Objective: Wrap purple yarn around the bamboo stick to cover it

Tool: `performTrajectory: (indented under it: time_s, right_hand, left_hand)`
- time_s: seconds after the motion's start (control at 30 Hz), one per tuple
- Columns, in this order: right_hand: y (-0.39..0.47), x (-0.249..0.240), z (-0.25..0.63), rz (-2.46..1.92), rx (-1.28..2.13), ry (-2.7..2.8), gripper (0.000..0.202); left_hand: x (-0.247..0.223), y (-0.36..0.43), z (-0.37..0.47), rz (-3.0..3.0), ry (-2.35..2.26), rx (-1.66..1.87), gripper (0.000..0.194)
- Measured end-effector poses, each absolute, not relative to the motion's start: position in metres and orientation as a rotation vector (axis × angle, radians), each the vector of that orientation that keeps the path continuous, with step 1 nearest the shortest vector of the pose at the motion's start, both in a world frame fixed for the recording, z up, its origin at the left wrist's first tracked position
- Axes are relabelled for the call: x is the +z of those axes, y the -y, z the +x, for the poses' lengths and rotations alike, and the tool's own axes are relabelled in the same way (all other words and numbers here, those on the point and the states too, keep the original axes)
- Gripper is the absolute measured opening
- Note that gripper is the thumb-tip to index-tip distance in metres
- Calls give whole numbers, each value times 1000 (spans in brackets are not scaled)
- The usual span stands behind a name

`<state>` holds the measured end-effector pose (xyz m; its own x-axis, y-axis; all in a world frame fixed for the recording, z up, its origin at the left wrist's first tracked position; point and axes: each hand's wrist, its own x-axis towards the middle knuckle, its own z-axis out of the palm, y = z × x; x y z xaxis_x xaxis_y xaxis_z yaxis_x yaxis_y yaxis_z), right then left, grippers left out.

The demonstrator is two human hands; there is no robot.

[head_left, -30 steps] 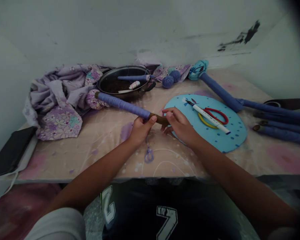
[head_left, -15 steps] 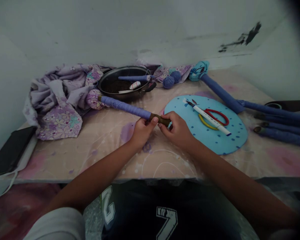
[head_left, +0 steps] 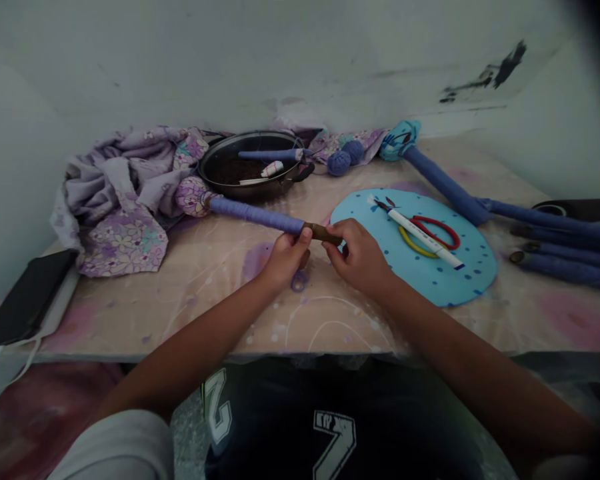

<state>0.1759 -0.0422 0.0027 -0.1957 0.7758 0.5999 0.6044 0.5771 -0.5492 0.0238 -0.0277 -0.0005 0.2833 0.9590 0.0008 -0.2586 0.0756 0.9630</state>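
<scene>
A stick wrapped in blue-purple yarn (head_left: 257, 215) slants over the table, its bare brown end towards me. Its far end meets a round flowered cloth bundle (head_left: 193, 196). My left hand (head_left: 286, 259) is closed around the stick where the yarn wrapping stops. On the bare brown end, my right hand (head_left: 356, 252) pinches with thumb and fingers. A small loop of purple yarn (head_left: 299, 281) lies below my left hand. To the right lies a light-blue dotted round sheet (head_left: 370, 220), bearing a white marker pen (head_left: 423, 237) and red and yellow rings (head_left: 447, 232).
A dark pan (head_left: 245, 193) holds a yarn-wrapped stick and a white packet. Crumpled purple cloth (head_left: 115, 193) lies at left, a black-covered book (head_left: 27, 293) before it. Blue yarn balls (head_left: 339, 163) sit behind. Several blue-wrapped sticks (head_left: 570, 263) lie at right.
The bare end of the stick has turned slightly between my hands. My right hand has shifted a little along it. The other things lie as before, the whole view having shifted slightly.
</scene>
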Motion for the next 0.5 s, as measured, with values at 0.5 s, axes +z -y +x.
performTrajectory:
  time_s: [0.5]
  right_hand:
    - [48,13,174,-1201,558,1846,14]
  left_hand:
    - [3,28,23,985,-766,1132,52]
